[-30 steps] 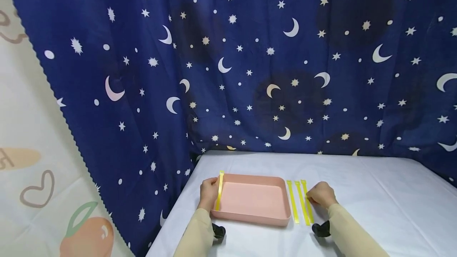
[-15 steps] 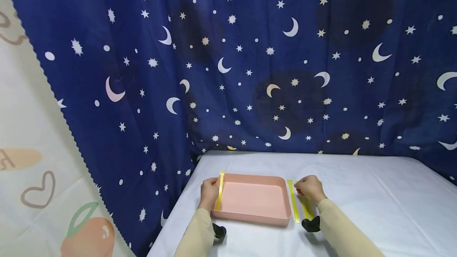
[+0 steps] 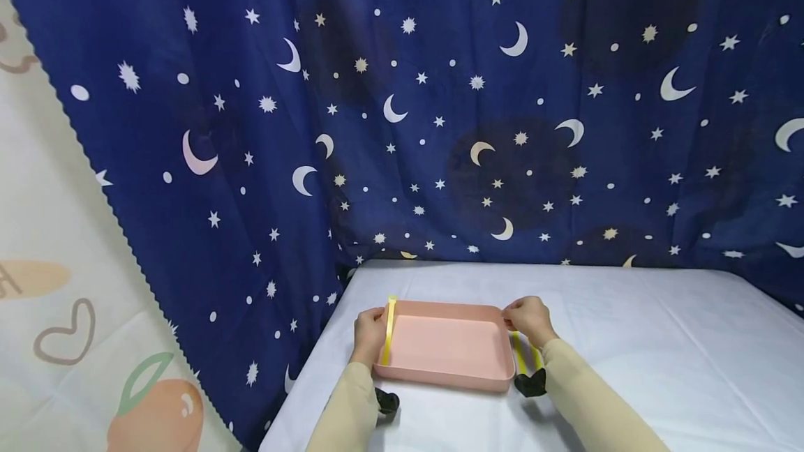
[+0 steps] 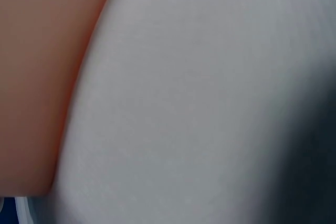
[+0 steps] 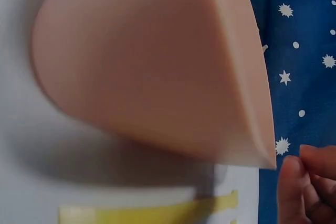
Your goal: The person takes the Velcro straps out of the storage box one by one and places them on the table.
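A: The pink tray sits on the white-covered counter, close to its near left corner. One yellow strip lies across the tray's left rim.

B: And the hands?

A: The left hand rests at that left rim, right against the strip; whether it pinches the strip or only touches it, I cannot tell. The right hand is at the tray's far right corner, fingers loosely curled and just apart from the rim in the wrist view, holding nothing that I can see.

B: Anything beside the tray?

A: More yellow strips lie on the counter just right of it, partly under the right sleeve.

B: What could go wrong?

A: I'd judge the sleeve could drag those loose strips askew. A push on the tray could also slide it leftward, and the counter's left edge is near.

B: Room to move?

A: Plenty of open cloth to the right and behind; the star-printed curtain closes off the back.
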A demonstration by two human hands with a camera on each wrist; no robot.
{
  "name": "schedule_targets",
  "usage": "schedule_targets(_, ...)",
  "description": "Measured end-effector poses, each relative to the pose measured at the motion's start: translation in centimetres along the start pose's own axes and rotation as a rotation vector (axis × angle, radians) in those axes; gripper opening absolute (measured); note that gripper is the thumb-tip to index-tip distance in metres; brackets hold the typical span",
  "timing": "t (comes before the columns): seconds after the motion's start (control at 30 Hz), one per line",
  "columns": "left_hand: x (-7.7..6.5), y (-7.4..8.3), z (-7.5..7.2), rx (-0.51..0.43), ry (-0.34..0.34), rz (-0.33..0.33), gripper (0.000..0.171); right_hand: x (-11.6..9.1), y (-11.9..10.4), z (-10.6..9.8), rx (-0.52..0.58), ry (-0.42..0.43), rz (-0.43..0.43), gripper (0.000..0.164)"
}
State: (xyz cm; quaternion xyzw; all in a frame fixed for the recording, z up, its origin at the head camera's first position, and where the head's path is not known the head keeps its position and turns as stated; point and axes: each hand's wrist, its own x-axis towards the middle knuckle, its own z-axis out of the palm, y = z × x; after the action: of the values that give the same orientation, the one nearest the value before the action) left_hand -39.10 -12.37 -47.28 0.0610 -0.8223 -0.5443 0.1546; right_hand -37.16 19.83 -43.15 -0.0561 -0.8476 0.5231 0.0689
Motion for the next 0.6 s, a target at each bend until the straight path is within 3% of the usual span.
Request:
schedule_targets(0.3,0.1,0.1,0.1,-0.01,0.014,0.001,0.029,0.3,-0.5,1.7,-0.037,-0.01,-0.007,0.018)
schedule_targets(0.6,-0.1,0.5,-0.1,-0.01,0.014,-0.01,0.029,0.5,-2.1,3.8,0.035,-0.047,-0.028,0.02)
